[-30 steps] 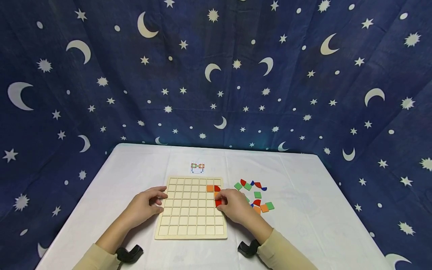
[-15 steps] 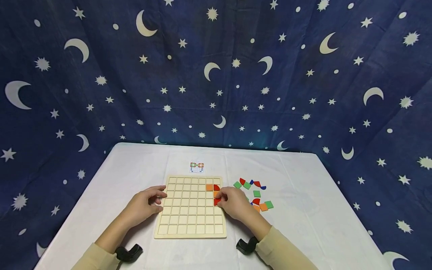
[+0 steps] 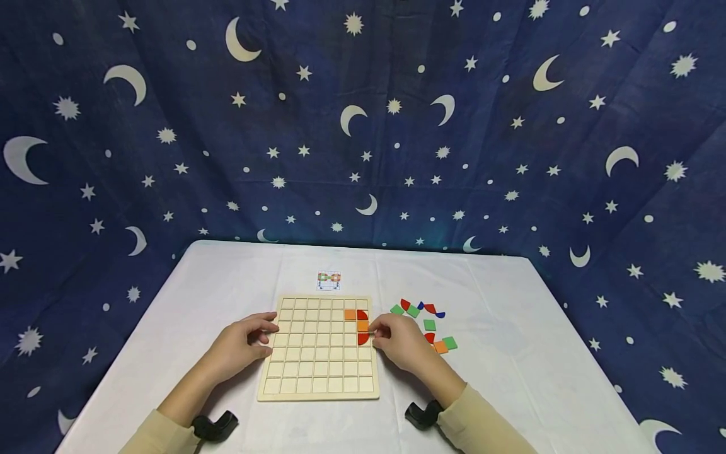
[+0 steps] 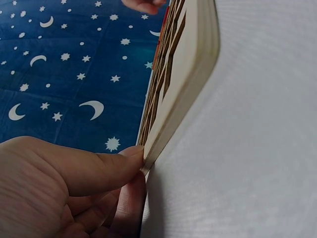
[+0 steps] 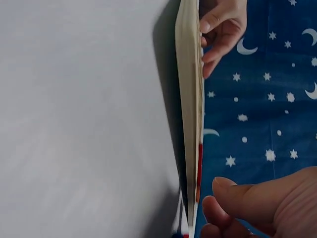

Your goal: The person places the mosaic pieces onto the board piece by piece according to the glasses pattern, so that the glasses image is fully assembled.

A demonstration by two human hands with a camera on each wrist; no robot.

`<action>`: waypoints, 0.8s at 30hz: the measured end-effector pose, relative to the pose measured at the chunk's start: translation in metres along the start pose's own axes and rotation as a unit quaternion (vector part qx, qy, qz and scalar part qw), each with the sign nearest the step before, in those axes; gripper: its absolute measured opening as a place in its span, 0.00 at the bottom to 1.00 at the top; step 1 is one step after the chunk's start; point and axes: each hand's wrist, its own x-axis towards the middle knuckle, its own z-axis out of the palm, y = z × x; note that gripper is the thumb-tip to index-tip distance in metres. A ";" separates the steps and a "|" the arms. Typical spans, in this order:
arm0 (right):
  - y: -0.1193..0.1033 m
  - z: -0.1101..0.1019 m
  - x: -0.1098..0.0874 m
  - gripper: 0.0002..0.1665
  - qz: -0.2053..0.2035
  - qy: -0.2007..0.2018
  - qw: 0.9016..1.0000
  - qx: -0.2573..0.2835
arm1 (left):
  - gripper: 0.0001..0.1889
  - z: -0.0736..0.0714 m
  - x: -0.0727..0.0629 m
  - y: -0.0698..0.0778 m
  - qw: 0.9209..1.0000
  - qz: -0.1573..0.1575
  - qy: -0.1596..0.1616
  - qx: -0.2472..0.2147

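A pale wooden grid board lies flat on the table. Along its upper right side sit an orange square, a red quarter-round piece, a second orange square and another red quarter-round piece. My left hand rests its thumb and fingertips against the board's left edge; its thumb meets the rim in the left wrist view. Beside the right edge, level with the second orange square, my right hand has loosely bent fingers. Its thumb shows nothing held.
A small pattern card lies behind the board. To the right are loose pieces: green squares, an orange square, red pieces and blue pieces. The white table meets a starry blue curtain at the back.
My right hand has let go of the lower red piece and drawn back to the right, uncovering it and the second orange square. My left hand stays at the board's edge.
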 end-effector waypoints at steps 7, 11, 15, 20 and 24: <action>0.024 -0.017 -0.019 0.10 0.026 0.041 0.999 0.000 | 0.21 -0.001 0.000 0.001 1.000 -0.001 -0.001 -0.002; 0.037 -0.029 -0.030 0.10 0.043 0.053 0.998 -0.004 | 0.21 0.000 0.000 0.001 1.000 -0.001 0.002 0.007; 0.049 -0.039 -0.039 0.10 0.064 0.054 0.996 -0.003 | 0.21 0.000 0.000 0.000 1.000 -0.002 0.003 0.010; 0.060 -0.049 -0.047 0.11 0.094 0.054 0.994 -0.008 | 0.21 0.000 0.000 -0.001 1.000 0.001 0.003 0.008; 0.067 -0.053 -0.052 0.12 0.112 0.047 0.992 -0.016 | 0.22 0.001 0.000 -0.001 1.000 0.000 0.004 0.011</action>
